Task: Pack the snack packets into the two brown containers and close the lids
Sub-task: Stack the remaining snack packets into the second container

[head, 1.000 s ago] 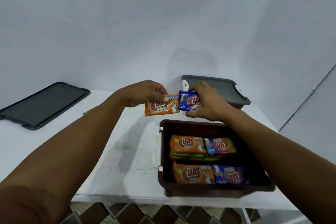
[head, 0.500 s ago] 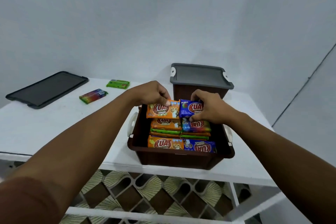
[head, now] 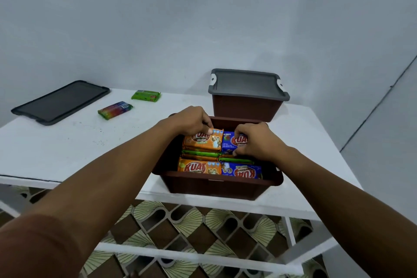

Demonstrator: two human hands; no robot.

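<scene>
The white table (head: pixel 67 149) fills most of what I see, with patterned floor tiles (head: pixel 203 228) showing under its frame at 6 o'clock. On it, straight ahead of me, sits the open brown container (head: pixel 214 185), its near wall right at the table's front edge. Behind it, toward 1 o'clock and just beside its far rim, stands the second brown container (head: pixel 247 107), shut under a grey lid (head: pixel 247 83) with white clips at its corners. Well off at 10 o'clock lies the other grey lid (head: pixel 61 101), flat on the table by itself.

Inside the open container the snack packets are stacked in two rows. In the near row an orange packet (head: pixel 199 167) lies left and a blue packet (head: pixel 242 171) right, side by side and touching. Green packet edges (head: pixel 200 154) show between the rows, lower in the stack.

My left hand (head: pixel 191 119) reaches in at the far row, fingers curled down and pinching the top orange packet (head: pixel 203 142). My right hand (head: pixel 257 140) is beside it, fingers and thumb closed around the top blue packet (head: pixel 233 141). Those two packets lie edge to edge on top of the far stack.

Two loose packets remain on the table near 11 o'clock: a rainbow-striped one (head: pixel 115 110) closer to me, and a green one (head: pixel 146 95) beyond it, apart from each other
</scene>
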